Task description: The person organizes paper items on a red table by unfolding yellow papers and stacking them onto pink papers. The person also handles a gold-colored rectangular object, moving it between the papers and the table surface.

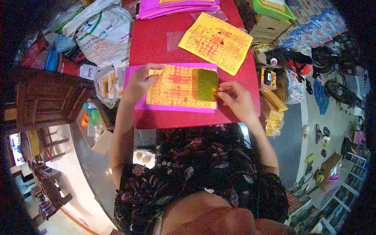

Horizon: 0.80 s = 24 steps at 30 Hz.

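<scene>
Right hand [234, 98]: fingertips pinch the right edge of a gold foil sheet [207, 85], grip closed on it. The foil lies flat over the right end of a yellow printed paper [176, 87].

Left hand [138, 81]: fingers curled down on the yellow paper's top left corner, pressing rather than grasping; grip loose and holding nothing up.

The yellow paper lies on a magenta sheet [172, 107], which sits on the red bench [156, 43] just ahead of the person's floral sleeves.

Doing it well, as I judge it: keep the left hand pinning the corner so the stack cannot slide, and square the foil's right edge to the paper's edge before letting go. Foil this thin likely creases under a hard pinch, so a light touch at the edge seems wise.

Materials: the foil is glossy and rectangular with rounded corners, and catches the light. The yellow paper is matte, thin, densely printed in red grid patterns. The magenta sheet is plain and flat. The bench cover looks like smooth red cloth.

Farther up: a second yellow printed sheet [216, 41], lying askew, with a clear plastic sleeve [174, 40] just beside it. At the far end sits a stack of magenta sheets [176, 8].
</scene>
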Each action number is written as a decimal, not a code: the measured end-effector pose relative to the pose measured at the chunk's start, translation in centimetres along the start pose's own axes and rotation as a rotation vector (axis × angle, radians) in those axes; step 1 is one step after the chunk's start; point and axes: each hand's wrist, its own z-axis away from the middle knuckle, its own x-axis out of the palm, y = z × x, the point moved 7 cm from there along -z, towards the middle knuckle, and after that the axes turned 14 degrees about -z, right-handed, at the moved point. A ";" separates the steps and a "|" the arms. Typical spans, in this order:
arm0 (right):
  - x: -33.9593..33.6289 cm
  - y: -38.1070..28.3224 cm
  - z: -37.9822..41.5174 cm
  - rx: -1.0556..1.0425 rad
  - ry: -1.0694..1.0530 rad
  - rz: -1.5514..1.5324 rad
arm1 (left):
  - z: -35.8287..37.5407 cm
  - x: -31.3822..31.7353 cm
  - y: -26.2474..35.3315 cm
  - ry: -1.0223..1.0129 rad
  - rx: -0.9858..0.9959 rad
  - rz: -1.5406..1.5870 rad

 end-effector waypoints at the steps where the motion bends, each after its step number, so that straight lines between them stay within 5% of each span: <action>1: 0.0 0.1 -0.1 0.001 0.001 0.000 | 0.0 0.4 -0.1 -0.009 0.002 0.030; 24: 0.5 0.0 -0.5 0.093 -0.076 -0.152 | 1.0 0.5 -0.8 0.138 -0.062 0.072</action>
